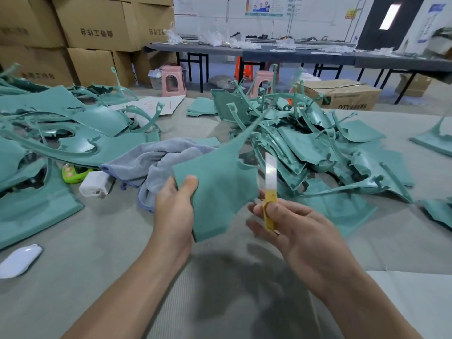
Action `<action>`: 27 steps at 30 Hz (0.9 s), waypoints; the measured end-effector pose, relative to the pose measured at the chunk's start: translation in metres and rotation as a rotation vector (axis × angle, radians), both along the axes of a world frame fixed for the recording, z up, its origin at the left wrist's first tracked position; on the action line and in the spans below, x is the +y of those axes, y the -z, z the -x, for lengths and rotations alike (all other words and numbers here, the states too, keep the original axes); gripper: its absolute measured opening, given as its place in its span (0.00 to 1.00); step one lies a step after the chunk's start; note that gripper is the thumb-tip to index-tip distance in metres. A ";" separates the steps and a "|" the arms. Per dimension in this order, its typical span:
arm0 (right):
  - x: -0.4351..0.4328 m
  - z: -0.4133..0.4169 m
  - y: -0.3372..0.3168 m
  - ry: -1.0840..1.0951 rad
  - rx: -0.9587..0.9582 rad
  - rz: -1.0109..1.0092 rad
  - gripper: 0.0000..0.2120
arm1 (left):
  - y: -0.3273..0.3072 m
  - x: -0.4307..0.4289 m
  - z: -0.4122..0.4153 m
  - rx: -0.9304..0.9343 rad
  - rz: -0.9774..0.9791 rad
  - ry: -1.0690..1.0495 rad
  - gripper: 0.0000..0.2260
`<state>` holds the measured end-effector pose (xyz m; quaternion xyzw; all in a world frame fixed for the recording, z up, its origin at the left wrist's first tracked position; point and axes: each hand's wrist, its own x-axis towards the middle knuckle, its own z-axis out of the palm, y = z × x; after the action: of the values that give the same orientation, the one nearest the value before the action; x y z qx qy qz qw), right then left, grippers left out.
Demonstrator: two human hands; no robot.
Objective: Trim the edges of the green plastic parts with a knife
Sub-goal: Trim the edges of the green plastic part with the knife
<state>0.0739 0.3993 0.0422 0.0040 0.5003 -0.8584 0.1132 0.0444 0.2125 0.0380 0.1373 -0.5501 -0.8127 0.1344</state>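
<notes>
**Green part held up beside a knife blade**

The left hand point(175, 204) grasps a green plastic part point(217, 192) by its lower left edge, thumb curled over the front face, holding it raised above the grey table point(102, 277). The part narrows upward into a long curved point. The right hand point(291, 223) grips the yellow handle of a knife point(270, 192), fingers wrapped around it; the blade stands upright, just beside the part's right edge. The blade is blurred, so contact with the edge cannot be determined.

A heap of green parts point(318, 148) lies on the table behind the right hand, and a second heap point(49, 133) lies at the left. A grey cloth point(156, 160) sits between the two heaps. A white box point(94, 183) and a small lime-green object point(73, 172) rest near the left heap. Cardboard boxes point(93, 23) are stacked at the rear left.
</notes>
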 end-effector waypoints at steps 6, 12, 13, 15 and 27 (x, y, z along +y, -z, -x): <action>-0.002 0.009 0.004 0.267 0.021 -0.191 0.06 | 0.013 0.001 -0.006 0.068 0.399 0.133 0.21; 0.010 0.010 -0.002 0.374 0.094 -0.197 0.07 | 0.004 -0.005 -0.017 0.541 1.452 0.142 0.34; 0.008 0.008 -0.003 0.345 0.106 -0.170 0.08 | 0.002 0.000 -0.019 0.555 1.564 0.132 0.31; 0.006 0.005 -0.006 0.272 0.100 -0.102 0.08 | 0.000 0.007 -0.021 0.580 1.669 0.099 0.28; -0.005 -0.020 -0.003 0.203 0.634 -0.918 0.12 | 0.024 -0.005 -0.006 0.239 1.134 -0.095 0.23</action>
<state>0.0939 0.3945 0.0451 -0.1569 0.8289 -0.5187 -0.1389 0.0503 0.2076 0.0136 -0.0244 -0.8736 -0.3940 0.2845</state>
